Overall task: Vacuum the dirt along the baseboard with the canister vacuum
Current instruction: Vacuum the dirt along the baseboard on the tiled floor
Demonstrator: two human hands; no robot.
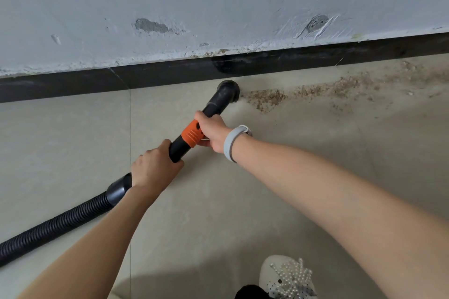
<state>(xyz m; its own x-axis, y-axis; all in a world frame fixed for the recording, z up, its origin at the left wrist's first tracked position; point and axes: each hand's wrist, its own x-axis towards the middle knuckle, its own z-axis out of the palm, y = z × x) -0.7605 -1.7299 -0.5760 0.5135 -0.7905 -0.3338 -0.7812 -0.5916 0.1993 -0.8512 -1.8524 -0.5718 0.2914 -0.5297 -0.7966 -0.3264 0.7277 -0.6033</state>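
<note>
Spreading brown, gritty dirt [315, 92] hugs black baseboard [170, 73].

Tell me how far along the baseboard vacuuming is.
Done: the floor left of the nozzle shows no dirt. In hand: the left hand and right hand grip the wand, with the nozzle at the near end of the dirt trail. Left: that trail runs rightward along the baseboard.

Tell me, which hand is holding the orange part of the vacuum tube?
The right hand, the one with the grey wristband, grips at the orange collar. The left hand grips the plain black tube lower down, nearer the ribbed hose.
</note>
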